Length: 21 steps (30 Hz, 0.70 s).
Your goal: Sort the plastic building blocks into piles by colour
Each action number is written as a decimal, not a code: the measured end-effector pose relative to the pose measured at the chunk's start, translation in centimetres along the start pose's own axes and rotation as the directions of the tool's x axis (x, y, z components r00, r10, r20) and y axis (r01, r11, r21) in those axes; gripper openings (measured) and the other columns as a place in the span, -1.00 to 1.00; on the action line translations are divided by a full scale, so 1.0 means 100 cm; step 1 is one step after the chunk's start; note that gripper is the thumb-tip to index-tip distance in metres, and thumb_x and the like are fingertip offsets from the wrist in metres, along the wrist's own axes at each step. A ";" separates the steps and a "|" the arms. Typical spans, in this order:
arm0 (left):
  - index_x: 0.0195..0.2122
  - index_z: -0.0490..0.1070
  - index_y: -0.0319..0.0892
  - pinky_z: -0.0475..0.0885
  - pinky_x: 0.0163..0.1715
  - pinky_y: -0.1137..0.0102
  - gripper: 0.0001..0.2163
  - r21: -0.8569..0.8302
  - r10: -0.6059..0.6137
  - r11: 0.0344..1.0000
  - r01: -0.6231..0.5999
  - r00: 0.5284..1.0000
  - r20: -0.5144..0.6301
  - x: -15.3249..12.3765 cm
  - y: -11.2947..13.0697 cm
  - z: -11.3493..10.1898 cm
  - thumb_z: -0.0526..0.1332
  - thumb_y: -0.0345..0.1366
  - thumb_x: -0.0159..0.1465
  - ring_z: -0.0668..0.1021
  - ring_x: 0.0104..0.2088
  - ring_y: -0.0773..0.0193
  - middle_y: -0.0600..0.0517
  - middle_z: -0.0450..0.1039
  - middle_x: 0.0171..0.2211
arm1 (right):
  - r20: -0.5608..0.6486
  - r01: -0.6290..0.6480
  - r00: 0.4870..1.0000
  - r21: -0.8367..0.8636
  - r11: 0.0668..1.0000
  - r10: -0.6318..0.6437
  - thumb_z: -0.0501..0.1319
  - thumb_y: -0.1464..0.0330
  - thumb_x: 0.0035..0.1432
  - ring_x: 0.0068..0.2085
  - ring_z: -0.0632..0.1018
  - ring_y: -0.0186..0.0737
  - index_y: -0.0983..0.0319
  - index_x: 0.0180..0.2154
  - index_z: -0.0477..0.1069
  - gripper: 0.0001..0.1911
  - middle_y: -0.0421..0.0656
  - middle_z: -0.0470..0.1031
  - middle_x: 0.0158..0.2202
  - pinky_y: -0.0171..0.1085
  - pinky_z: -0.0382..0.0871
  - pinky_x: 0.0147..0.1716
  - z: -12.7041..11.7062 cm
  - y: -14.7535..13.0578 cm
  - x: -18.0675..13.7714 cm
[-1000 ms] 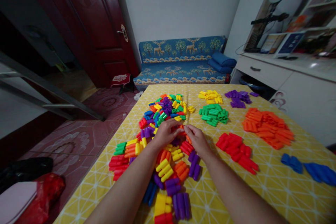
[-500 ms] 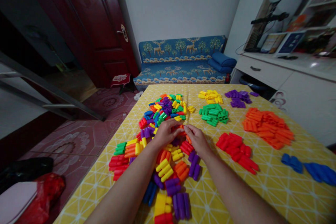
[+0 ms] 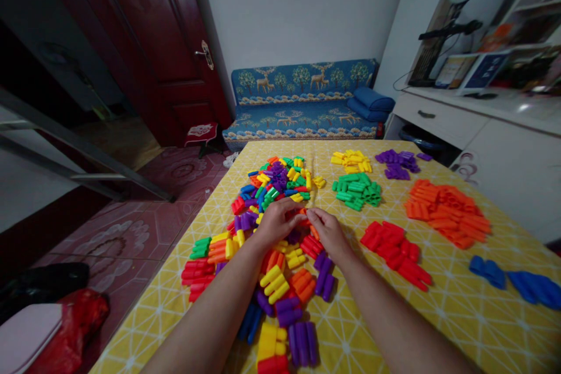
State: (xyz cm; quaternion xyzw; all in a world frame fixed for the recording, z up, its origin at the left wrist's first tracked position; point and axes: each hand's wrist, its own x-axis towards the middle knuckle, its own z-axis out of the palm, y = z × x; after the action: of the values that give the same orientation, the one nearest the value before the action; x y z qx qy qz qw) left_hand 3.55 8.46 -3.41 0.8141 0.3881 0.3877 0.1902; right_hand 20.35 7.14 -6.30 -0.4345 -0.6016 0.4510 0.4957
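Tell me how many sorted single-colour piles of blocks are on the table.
6: yellow pile, purple pile, green pile, orange pile, red pile, blue pile, right of the mixed heap.

The tabletop [image 3: 438, 310] wears a yellow cloth crossed by thin white lines in a triangle lattice; the mixed heap of blocks [image 3: 272, 187] shows red, orange, yellow, green, blue and purple together; sorted apart lie a yellow pile [image 3: 352, 160], a purple pile [image 3: 397, 163], a green pile [image 3: 357, 190], an orange pile [image 3: 445, 213], a red pile [image 3: 397, 248] and a blue pile [image 3: 521, 281]; the sofa [image 3: 302, 99] is blue, patterned with deer and trees; the door [image 3: 170, 41] is dark red; the floor tiles [image 3: 131, 228] are reddish with pale swirls.
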 end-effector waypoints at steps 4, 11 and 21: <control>-0.20 0.55 -0.22 0.44 -0.25 0.37 -0.78 0.010 -0.003 1.000 0.003 1.000 0.001 0.000 0.000 0.000 0.24 -0.18 0.29 0.59 -0.26 0.18 -0.10 0.59 -0.26 | -0.002 -0.004 1.000 -0.015 1.000 0.004 0.13 0.01 0.18 -0.26 0.51 -0.15 0.19 -0.36 0.46 -0.61 -0.18 0.51 -0.37 -0.25 0.40 -0.24 -0.001 -0.002 -0.001; -0.08 0.49 -0.21 0.48 -0.16 0.35 -0.76 -0.048 0.000 0.999 -0.005 0.995 -0.096 -0.001 -0.001 0.003 0.24 -0.43 0.21 0.59 -0.19 0.19 -0.08 0.59 -0.17 | 0.017 -0.016 1.000 0.047 0.999 0.015 0.23 0.10 0.13 -0.14 0.55 -0.12 0.07 -0.07 0.42 -0.66 -0.18 0.55 -0.11 -0.20 0.46 -0.16 0.002 0.002 -0.002; -0.02 0.44 -0.20 0.49 -0.22 0.35 -0.71 0.006 0.014 1.000 -0.013 0.995 -0.098 -0.002 -0.006 0.003 0.23 -0.42 0.22 0.58 -0.23 0.21 -0.08 0.55 -0.16 | -0.333 0.044 0.938 -0.170 0.984 -0.099 0.18 0.19 0.12 -0.49 0.46 -0.30 0.17 0.00 0.29 -0.59 -0.15 0.54 -0.31 -0.28 0.40 -0.45 -0.063 -0.034 0.004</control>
State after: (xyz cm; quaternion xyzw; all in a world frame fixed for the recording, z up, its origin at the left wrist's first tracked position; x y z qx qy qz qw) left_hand 3.43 8.65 -4.10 0.7973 0.3926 0.4272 0.1662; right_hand 26.27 7.49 -2.31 -0.5221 -0.5567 0.3011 0.5716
